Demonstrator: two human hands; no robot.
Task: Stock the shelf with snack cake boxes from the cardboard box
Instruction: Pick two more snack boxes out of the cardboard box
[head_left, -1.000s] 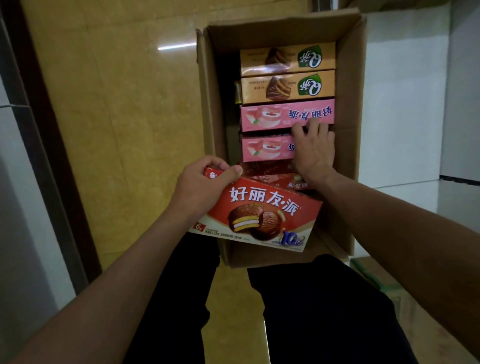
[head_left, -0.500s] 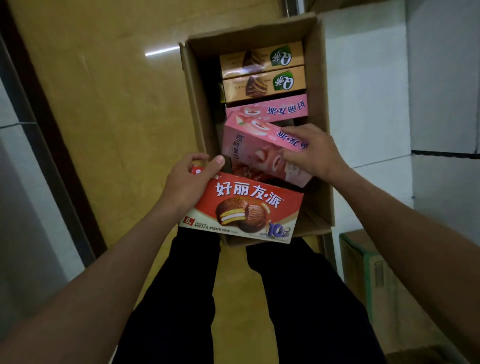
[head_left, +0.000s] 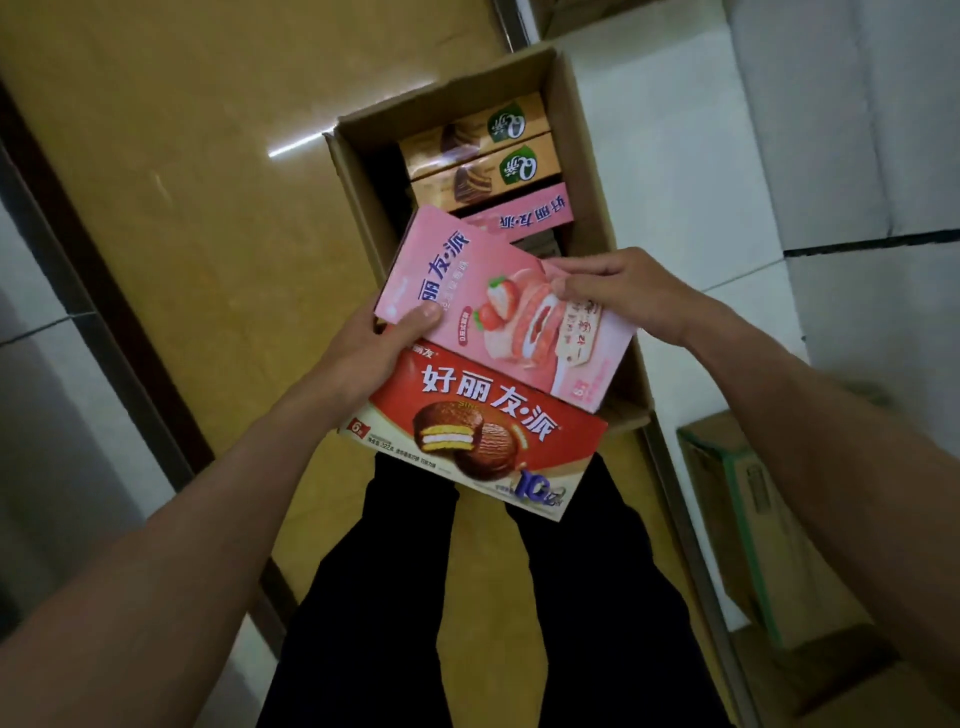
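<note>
Pink strawberry box (head_left: 498, 306) now lies flat on top of the red chocolate-pie box (head_left: 478, 441), both held above the near end of the cardboard box (head_left: 358, 218) on the floor. Your left hand (head_left: 374, 353) grips the red box from beneath, its thumb pressed on the pink box's near corner, so it clamps the pair together. Your right hand (head_left: 618, 291) pinches the pink box's right edge with curled fingers. You are in the gathering step, I judge: stock is being pulled and stacked, and no shelf is in view yet. Next you need a firm hold on the stack, square the two boxes so the top one cannot slide, then turn towards the shelf. Two tan boxes (head_left: 483, 156) and another pink one (head_left: 524, 215) remain inside the carton. Half a second ago the pink box stood tilted in your right hand alone, just out of its row; a second ago it sat in the carton under your fingers
</note>
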